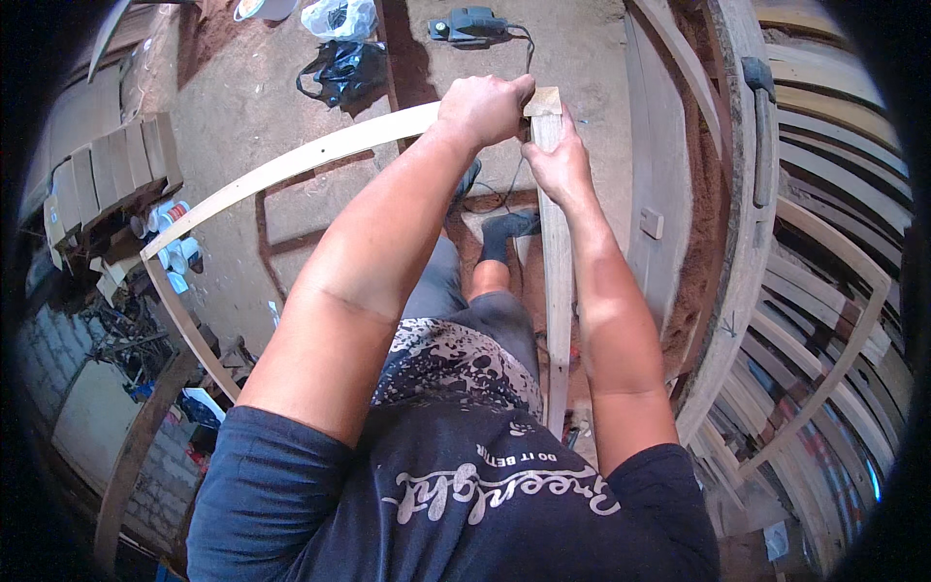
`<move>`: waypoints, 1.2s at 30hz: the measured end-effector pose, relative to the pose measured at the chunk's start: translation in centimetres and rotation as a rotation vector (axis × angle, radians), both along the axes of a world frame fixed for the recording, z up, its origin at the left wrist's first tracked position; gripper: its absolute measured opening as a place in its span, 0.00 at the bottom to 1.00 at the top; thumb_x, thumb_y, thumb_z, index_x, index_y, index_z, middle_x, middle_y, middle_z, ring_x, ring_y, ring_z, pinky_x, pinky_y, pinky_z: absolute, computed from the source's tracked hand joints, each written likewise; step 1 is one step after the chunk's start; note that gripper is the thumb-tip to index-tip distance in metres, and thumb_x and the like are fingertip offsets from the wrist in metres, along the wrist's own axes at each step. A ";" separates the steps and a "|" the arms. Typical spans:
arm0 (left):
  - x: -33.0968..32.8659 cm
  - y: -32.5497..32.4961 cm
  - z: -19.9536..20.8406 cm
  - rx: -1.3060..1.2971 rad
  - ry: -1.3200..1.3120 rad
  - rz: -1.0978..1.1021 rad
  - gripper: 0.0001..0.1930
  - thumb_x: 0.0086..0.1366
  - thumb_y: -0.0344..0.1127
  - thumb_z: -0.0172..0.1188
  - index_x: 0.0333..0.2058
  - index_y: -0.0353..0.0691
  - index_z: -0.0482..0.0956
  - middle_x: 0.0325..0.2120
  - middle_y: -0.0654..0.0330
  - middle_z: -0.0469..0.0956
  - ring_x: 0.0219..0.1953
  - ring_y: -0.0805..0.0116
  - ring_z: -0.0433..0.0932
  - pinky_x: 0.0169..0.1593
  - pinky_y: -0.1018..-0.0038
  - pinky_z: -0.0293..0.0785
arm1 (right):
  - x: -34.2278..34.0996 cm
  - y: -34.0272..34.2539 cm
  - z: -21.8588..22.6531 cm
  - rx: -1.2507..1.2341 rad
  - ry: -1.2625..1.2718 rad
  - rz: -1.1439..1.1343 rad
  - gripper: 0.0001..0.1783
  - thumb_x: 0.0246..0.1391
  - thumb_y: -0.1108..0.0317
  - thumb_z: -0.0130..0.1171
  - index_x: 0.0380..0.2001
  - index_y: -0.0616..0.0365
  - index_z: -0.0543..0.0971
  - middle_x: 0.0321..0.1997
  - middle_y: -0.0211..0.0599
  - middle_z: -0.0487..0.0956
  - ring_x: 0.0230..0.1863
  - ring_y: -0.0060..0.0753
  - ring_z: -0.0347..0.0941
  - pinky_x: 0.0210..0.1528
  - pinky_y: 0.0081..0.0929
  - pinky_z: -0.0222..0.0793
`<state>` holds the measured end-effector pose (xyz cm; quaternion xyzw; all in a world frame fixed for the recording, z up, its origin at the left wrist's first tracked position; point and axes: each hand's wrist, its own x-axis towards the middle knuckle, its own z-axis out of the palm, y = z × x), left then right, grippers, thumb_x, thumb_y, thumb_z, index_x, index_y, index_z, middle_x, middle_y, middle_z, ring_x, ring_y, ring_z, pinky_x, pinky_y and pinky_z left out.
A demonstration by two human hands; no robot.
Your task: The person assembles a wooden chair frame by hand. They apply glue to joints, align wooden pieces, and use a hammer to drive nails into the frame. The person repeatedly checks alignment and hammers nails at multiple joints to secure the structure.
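A pale wooden frame (325, 150) is held up in front of me, its top rail running from the far left to a corner near the centre. My left hand (483, 112) is closed round the top rail just left of that corner. Below the corner, my right hand (561, 163) grips the upright side rail, thumb on its left and fingers along its right. The side rail runs down past my legs; its lower end is hidden by my body. Both hands are close together, and the fingers' undersides are out of sight.
A dark corded power tool (469, 27) lies on the floor ahead. Black (347, 73) and white plastic bags (339, 17) sit left of it. Timber boards (834, 160) are stacked at right beside a thick beam (747, 223). Several cups (176, 254) and wooden blocks (112, 165) are at left.
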<state>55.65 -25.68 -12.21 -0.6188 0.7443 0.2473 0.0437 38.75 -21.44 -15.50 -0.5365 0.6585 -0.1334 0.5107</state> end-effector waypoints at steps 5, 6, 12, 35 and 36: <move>0.4 0.1 -1.0 -0.070 0.039 -0.002 0.13 0.64 0.47 0.63 0.42 0.48 0.79 0.32 0.49 0.86 0.38 0.44 0.87 0.41 0.50 0.82 | -0.2 0.2 -1.5 -0.014 -0.037 -0.010 0.56 0.48 0.68 0.66 0.79 0.52 0.51 0.63 0.60 0.78 0.65 0.53 0.76 0.68 0.41 0.71; 0.4 0.1 -1.0 -0.061 0.035 0.001 0.14 0.64 0.48 0.63 0.42 0.48 0.79 0.33 0.49 0.86 0.39 0.44 0.87 0.41 0.50 0.82 | -0.2 0.2 -1.9 -0.022 -0.054 -0.014 0.56 0.48 0.68 0.66 0.79 0.52 0.51 0.63 0.60 0.78 0.65 0.53 0.77 0.67 0.41 0.71; 0.3 -0.4 -0.7 -0.011 0.036 0.002 0.16 0.62 0.49 0.63 0.43 0.48 0.79 0.34 0.48 0.86 0.40 0.43 0.86 0.42 0.49 0.81 | -0.4 0.2 -1.8 0.003 -0.096 -0.016 0.57 0.47 0.69 0.67 0.79 0.53 0.50 0.62 0.60 0.79 0.64 0.51 0.78 0.66 0.40 0.72; -11.6 21.5 -6.0 0.528 1.382 1.031 0.45 0.58 0.49 0.79 0.64 0.33 0.60 0.55 0.50 0.73 0.58 0.59 0.75 0.63 0.63 0.72 | -32.6 -18.4 8.3 0.175 0.149 -0.218 0.25 0.63 0.51 0.61 0.50 0.63 0.79 0.46 0.52 0.84 0.43 0.50 0.82 0.56 0.47 0.77; -12.4 21.9 -6.7 0.546 1.440 1.007 0.42 0.60 0.47 0.77 0.64 0.34 0.62 0.53 0.52 0.76 0.56 0.61 0.76 0.61 0.64 0.74 | -33.3 -18.3 8.8 0.301 0.002 -0.296 0.21 0.62 0.55 0.61 0.47 0.62 0.78 0.44 0.48 0.83 0.41 0.42 0.82 0.51 0.39 0.78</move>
